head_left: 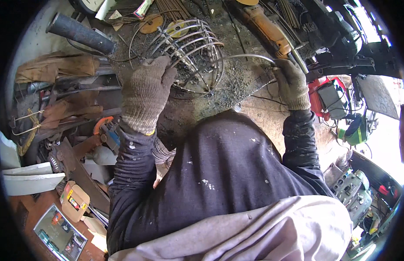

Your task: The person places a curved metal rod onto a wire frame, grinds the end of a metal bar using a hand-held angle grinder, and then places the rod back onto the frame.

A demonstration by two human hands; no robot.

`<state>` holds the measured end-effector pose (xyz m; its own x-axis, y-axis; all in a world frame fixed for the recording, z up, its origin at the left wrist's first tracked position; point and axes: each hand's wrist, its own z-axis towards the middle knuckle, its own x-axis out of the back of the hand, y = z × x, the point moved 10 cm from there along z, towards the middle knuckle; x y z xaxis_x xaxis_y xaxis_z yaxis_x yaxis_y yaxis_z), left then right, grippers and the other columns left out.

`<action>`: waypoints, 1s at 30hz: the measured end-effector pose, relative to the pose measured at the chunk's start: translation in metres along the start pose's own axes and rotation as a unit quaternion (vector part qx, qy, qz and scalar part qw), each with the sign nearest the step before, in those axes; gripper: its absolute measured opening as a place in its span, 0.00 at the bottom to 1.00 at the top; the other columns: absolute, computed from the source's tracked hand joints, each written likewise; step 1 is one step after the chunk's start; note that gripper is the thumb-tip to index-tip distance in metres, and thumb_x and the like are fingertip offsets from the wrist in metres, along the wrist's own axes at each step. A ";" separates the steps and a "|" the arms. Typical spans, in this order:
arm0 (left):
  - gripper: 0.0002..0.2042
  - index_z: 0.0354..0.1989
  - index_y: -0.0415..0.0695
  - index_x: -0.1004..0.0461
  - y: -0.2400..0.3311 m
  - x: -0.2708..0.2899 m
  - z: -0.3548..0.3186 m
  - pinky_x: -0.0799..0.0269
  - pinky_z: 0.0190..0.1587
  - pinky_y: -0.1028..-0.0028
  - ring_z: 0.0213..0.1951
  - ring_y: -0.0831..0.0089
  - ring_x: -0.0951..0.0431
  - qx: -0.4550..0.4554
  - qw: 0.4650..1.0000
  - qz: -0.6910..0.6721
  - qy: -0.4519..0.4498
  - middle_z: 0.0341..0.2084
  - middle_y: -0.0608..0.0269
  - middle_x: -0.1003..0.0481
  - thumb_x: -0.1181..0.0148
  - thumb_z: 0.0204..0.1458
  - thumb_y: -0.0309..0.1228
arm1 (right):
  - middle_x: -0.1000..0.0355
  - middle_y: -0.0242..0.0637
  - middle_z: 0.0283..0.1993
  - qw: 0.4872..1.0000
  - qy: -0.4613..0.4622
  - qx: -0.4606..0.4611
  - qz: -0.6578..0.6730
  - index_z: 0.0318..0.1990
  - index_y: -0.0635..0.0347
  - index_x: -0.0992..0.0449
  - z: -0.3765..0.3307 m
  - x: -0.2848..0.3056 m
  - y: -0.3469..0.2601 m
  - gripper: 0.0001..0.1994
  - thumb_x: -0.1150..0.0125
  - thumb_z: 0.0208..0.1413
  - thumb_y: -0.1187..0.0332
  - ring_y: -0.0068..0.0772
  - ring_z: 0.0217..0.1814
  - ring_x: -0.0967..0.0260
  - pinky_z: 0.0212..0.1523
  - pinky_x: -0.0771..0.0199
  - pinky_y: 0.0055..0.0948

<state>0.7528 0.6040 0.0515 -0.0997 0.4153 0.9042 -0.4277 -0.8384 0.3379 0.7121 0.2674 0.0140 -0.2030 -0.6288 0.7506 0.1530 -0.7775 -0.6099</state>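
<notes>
A cage of bent metal rods [196, 41], with several curved ribs joined to straight bars and a round hoop, rests on the workbench. My left hand [147, 89], in a knitted work glove, is closed at the cage's left side, where a rib meets the fingers. My right hand [291, 82], gloved alike, pinches the end of a thin curved metal rod [236, 56]. This rod arcs leftward to the cage and crosses in front of it. Whether it is joined to the cage, I cannot tell.
Dark grit covers the workbench [171, 115]. An orange-brown power tool [267, 30] lies at the far right, and a dark metal tube [80, 32] at the far left. Discs [151, 24] and thin rods [169, 8] lie behind the cage. A cable [268, 99] runs near my right hand.
</notes>
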 end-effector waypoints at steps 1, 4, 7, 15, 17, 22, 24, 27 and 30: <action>0.14 0.49 0.42 0.20 0.002 -0.001 0.000 0.22 0.44 0.59 0.41 0.50 0.17 -0.016 1.000 0.006 0.010 0.37 0.50 0.18 0.34 0.58 0.36 | 0.22 0.47 0.42 0.999 -0.008 0.034 -0.021 0.46 0.63 0.21 -0.002 -0.003 -0.006 0.09 0.39 0.59 0.73 0.50 0.46 0.23 0.48 0.24 0.40; 0.13 0.48 0.43 0.20 0.002 -0.007 0.002 0.22 0.45 0.59 0.41 0.50 0.18 -0.021 0.999 0.046 0.003 0.38 0.50 0.18 0.35 0.58 0.36 | 0.23 0.46 0.42 0.998 -0.026 0.048 -0.011 0.45 0.62 0.21 -0.005 -0.010 -0.005 0.09 0.39 0.59 0.72 0.51 0.48 0.24 0.50 0.25 0.41; 0.12 0.47 0.42 0.19 0.004 -0.013 0.005 0.22 0.45 0.58 0.42 0.50 0.18 -0.008 0.997 0.069 -0.031 0.39 0.50 0.18 0.36 0.58 0.35 | 0.24 0.46 0.41 0.998 -0.053 0.034 0.019 0.46 0.60 0.20 -0.008 -0.027 0.000 0.09 0.38 0.59 0.70 0.52 0.49 0.25 0.49 0.25 0.43; 0.12 0.45 0.42 0.20 0.014 -0.020 0.013 0.23 0.47 0.57 0.44 0.49 0.19 0.017 0.988 0.130 -0.083 0.40 0.49 0.19 0.38 0.59 0.36 | 0.25 0.45 0.42 0.987 -0.119 0.089 0.060 0.45 0.57 0.20 -0.005 -0.067 0.000 0.09 0.37 0.60 0.65 0.54 0.46 0.24 0.45 0.25 0.46; 0.12 0.44 0.41 0.20 0.010 -0.019 0.011 0.24 0.47 0.57 0.44 0.48 0.19 0.017 0.990 0.118 -0.074 0.40 0.48 0.19 0.38 0.59 0.36 | 0.25 0.45 0.42 0.985 -0.127 0.095 0.067 0.45 0.57 0.20 -0.003 -0.071 -0.003 0.10 0.38 0.60 0.65 0.54 0.46 0.24 0.45 0.25 0.46; 0.11 0.40 0.40 0.21 0.001 0.011 0.009 0.24 0.42 0.58 0.38 0.53 0.19 0.017 1.000 0.020 0.004 0.32 0.50 0.20 0.38 0.59 0.37 | 0.25 0.45 0.42 0.979 -0.147 0.114 0.088 0.46 0.58 0.20 0.001 -0.075 -0.007 0.10 0.39 0.61 0.66 0.54 0.46 0.25 0.46 0.25 0.47; 0.13 0.43 0.38 0.20 -0.012 0.022 0.007 0.25 0.44 0.61 0.39 0.58 0.18 0.069 0.998 -0.008 -0.005 0.34 0.52 0.18 0.37 0.58 0.36 | 0.24 0.45 0.43 0.974 -0.169 0.119 0.092 0.46 0.58 0.20 0.003 -0.075 -0.009 0.10 0.39 0.60 0.66 0.55 0.47 0.25 0.46 0.25 0.46; 0.11 0.41 0.37 0.20 -0.038 0.028 0.002 0.31 0.32 0.74 0.26 0.77 0.27 0.193 0.968 -0.149 -0.055 0.25 0.66 0.25 0.36 0.57 0.33 | 0.25 0.46 0.41 0.973 -0.187 0.080 0.112 0.45 0.59 0.20 0.000 -0.078 -0.002 0.09 0.38 0.60 0.67 0.54 0.46 0.25 0.46 0.25 0.45; 0.11 0.41 0.38 0.20 -0.050 0.033 -0.003 0.33 0.29 0.76 0.24 0.82 0.29 0.215 0.953 -0.205 -0.054 0.23 0.69 0.27 0.36 0.57 0.33 | 0.25 0.46 0.41 0.974 -0.156 0.121 0.113 0.44 0.60 0.20 0.002 -0.071 -0.008 0.09 0.37 0.60 0.67 0.54 0.45 0.25 0.46 0.25 0.44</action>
<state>0.7682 0.6601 0.0636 0.0994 0.7202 0.6866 -0.0010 -0.6900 0.7238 0.7269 0.3180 -0.0338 0.1609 -0.7267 0.6679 0.3899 -0.5749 -0.7194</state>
